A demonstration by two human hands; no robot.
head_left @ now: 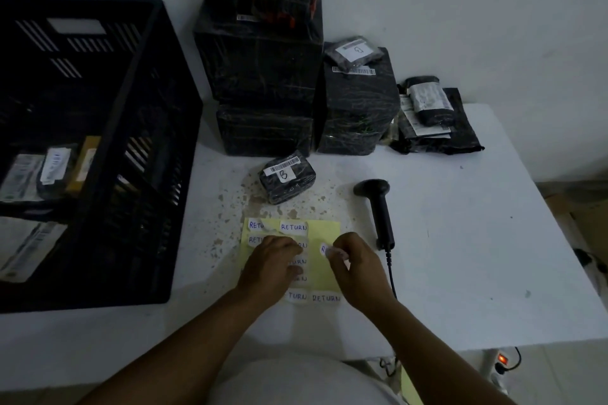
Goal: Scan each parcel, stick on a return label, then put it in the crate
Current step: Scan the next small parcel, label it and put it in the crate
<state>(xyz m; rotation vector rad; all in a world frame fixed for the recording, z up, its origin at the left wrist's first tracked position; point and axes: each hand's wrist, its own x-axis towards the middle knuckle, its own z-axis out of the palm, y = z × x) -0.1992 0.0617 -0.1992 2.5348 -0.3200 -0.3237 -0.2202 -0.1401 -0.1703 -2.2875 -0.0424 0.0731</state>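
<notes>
Near the white table's front edge, the left hand [273, 265] presses flat on the yellow sheet of white RETURN labels [324, 233] while the right hand [357, 268] pinches one peeled label [325, 249], the small black wrapped parcel marked B [287, 181] lying just beyond them.

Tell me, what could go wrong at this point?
The return label pinched in the right hand might curl and stick to the fingers. On the small parcel, it might cover the barcode. The scanner lies close to that hand, and its cable hangs off the table edge, so a snag might drag it.
</notes>
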